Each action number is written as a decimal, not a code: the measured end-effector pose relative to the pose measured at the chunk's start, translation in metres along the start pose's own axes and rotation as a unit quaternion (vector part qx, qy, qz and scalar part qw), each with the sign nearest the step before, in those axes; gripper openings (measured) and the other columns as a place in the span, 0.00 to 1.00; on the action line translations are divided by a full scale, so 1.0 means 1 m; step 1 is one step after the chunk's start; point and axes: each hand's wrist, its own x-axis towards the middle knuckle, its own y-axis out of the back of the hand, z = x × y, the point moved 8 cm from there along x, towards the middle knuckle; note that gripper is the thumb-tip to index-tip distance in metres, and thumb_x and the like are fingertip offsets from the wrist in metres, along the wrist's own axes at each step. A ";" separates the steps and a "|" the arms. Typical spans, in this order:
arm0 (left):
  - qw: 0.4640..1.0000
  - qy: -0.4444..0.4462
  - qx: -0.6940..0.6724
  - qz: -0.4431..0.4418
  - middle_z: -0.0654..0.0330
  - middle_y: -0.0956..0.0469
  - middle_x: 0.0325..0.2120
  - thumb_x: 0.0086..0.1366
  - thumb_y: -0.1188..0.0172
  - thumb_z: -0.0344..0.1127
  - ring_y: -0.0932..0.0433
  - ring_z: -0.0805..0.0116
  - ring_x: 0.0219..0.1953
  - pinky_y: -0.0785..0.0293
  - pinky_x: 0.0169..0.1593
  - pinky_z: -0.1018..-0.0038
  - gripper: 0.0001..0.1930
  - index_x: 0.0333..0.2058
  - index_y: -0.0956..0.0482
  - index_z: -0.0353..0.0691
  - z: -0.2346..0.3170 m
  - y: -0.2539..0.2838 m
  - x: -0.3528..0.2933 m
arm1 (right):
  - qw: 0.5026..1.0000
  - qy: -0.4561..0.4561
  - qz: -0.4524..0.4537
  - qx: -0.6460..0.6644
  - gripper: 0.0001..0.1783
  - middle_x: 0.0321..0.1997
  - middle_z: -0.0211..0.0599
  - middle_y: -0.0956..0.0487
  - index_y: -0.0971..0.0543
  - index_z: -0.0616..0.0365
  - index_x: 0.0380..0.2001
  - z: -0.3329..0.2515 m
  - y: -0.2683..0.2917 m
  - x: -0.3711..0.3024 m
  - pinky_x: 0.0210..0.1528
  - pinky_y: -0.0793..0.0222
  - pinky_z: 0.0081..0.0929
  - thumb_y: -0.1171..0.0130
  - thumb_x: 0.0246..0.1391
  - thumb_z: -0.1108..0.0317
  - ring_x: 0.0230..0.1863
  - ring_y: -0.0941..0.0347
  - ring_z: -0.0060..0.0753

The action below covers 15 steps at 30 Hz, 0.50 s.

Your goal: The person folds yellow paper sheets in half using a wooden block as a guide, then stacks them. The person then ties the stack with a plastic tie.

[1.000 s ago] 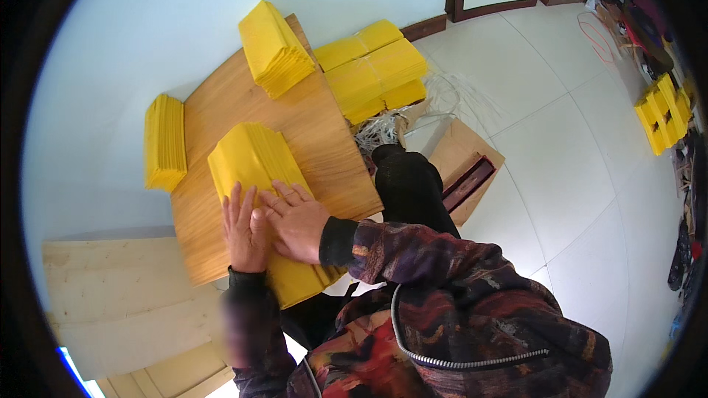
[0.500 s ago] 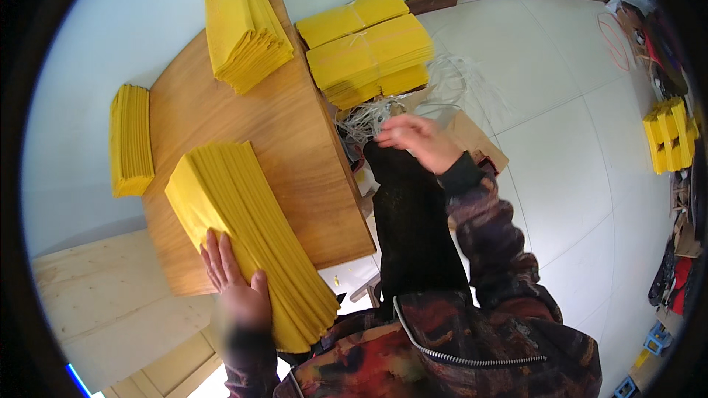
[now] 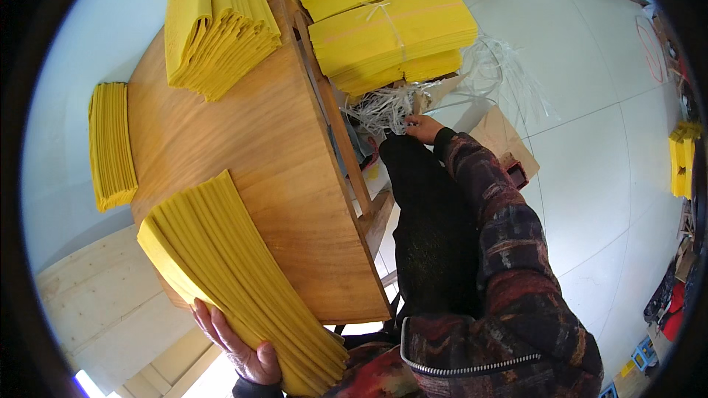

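Note:
A stack of folded yellow sheets (image 3: pixel 228 273), perhaps paper or cloth, lies slantwise on the wooden table (image 3: pixel 310 228), its near end reaching over the edge towards me. Against its left side rests my left hand (image 3: pixel 240 350), fingers stretched out along the stack and thumb apart. Farther off, beyond my knee, my right hand (image 3: pixel 424 129) is at a bundle of thin white plastic strings (image 3: pixel 391 107). Its fingers are bent together at the strings, and the fingertips are partly hidden.
Two more yellow stacks (image 3: pixel 221 29) (image 3: pixel 113 147) are on the table's far and left sides. Tied yellow bundles (image 3: pixel 398 29) are piled beyond its right edge. A brown cardboard piece (image 3: pixel 505 140) lies by my right forearm. Assorted items line the far right.
My right hand has lowered to the white strings, and its fingers have closed there. My left hand has stayed against the yellow stack. The whole view has shifted and come closer to the table.

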 end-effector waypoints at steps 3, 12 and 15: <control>1.000 0.001 0.000 -0.010 0.45 0.56 0.64 0.61 0.59 0.62 0.59 0.43 0.66 0.65 0.64 0.47 0.39 0.62 0.51 0.40 0.002 0.000 0.000 | 0.998 0.007 0.016 0.052 0.26 0.49 0.51 0.25 0.25 0.61 0.48 -0.001 0.004 -0.005 0.54 0.36 0.31 0.44 0.46 0.58 0.51 0.29 0.43; 1.000 0.011 -0.001 -0.008 0.46 0.57 0.64 0.61 0.60 0.63 0.60 0.44 0.66 0.65 0.64 0.48 0.40 0.62 0.51 0.39 0.002 0.004 -0.001 | 0.994 -0.027 0.052 0.095 0.21 0.44 0.51 0.23 0.23 0.61 0.43 -0.002 0.020 -0.019 0.51 0.35 0.33 0.46 0.49 0.58 0.48 0.28 0.40; 1.000 0.015 -0.002 -0.010 0.45 0.57 0.64 0.60 0.60 0.65 0.60 0.45 0.66 0.64 0.64 0.49 0.41 0.63 0.51 0.39 0.001 0.003 -0.001 | 0.996 0.026 0.014 0.079 0.23 0.48 0.53 0.25 0.25 0.61 0.47 -0.012 0.007 -0.003 0.53 0.36 0.33 0.46 0.49 0.59 0.50 0.29 0.46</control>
